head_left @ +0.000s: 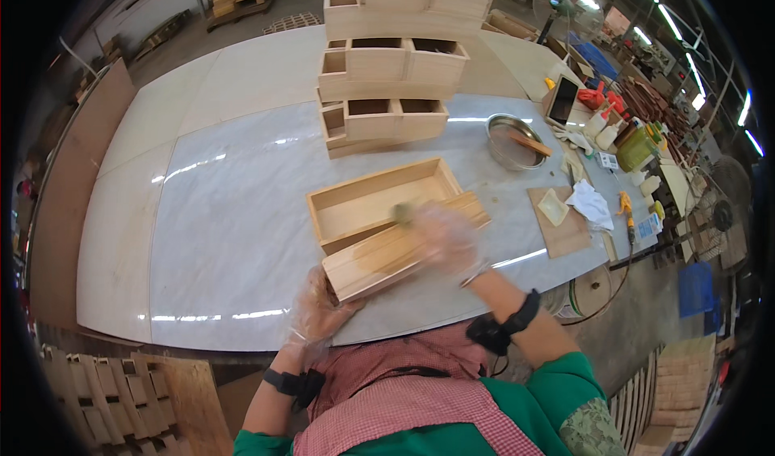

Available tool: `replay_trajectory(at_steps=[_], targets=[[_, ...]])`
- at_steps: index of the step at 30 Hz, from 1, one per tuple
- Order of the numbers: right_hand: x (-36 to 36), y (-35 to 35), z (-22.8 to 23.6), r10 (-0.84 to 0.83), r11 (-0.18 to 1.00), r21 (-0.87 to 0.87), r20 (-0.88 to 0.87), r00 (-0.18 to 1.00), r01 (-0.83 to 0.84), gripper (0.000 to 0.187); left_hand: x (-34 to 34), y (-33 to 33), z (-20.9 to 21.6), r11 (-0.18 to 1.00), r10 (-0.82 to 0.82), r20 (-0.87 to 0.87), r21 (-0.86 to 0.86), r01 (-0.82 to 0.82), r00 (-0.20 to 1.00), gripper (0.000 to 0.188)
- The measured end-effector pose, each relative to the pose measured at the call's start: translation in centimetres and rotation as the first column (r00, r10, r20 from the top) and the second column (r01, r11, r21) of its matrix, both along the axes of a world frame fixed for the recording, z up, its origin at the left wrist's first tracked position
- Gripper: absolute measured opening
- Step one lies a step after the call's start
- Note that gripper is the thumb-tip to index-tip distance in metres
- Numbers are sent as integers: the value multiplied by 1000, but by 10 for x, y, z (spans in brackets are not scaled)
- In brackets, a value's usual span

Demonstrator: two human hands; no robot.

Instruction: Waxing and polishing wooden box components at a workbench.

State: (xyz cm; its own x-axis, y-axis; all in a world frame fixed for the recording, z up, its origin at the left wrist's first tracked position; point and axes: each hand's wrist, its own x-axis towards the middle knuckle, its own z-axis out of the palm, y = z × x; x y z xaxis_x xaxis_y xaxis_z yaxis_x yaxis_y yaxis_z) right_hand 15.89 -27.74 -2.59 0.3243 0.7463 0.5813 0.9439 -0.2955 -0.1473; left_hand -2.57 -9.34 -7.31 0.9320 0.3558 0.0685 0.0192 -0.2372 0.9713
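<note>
A long pale wooden box [362,269] lies tilted near the table's front edge, its flat side turned up toward me. That side has a darker, damp-looking patch. My left hand [316,311], in a clear plastic glove, grips the box's left end with its fingers wrapped round the corner. Over the right half of the box is my gloved right hand [449,236], smeared by motion. It is closed on a small greenish-brown pad [402,214], whose exact kind is blurred. Just behind, an open wooden tray-like box [343,206] rests against the one I hold.
Several compartmented wooden boxes [395,125] are lined up at the back. A metal bowl [510,153] of liquid has a wooden-handled brush [529,143] across it. At right are a board [565,234], a white cloth [591,206], bottles [605,133] and an orange-yellow air gun [626,206].
</note>
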Motion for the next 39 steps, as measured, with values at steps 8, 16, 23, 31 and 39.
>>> replay_trajectory(at_steps=[8, 16, 23, 31, 39], targets=[[-52, 0, 15, 292, 956, -39, -13, 956, -292, 30, -5, 8, 22, 957, -29, -150, 282, 71, 988, 69], [-63, 71, 25, 405, 914, -5, -27, 914, -405, 36, -5, 14, 5, 971, -43, -107, 230, 67, 993, 65], [-93, 34, 39, 302, 923, -170, -235, 924, -344, 39, 2, 13, -8, 916, -112, 220, 400, 15, 969, 68], [18, -118, -6, -323, 872, -265, 316, 892, 411, 44, -4, 13, -17, 989, -25, -4, 144, 25, 1000, 75], [-74, -37, 19, -158, 953, -274, -92, 983, 127, 47, 3, 4, -13, 1000, 8, 13, 24, -8, 1000, 61]])
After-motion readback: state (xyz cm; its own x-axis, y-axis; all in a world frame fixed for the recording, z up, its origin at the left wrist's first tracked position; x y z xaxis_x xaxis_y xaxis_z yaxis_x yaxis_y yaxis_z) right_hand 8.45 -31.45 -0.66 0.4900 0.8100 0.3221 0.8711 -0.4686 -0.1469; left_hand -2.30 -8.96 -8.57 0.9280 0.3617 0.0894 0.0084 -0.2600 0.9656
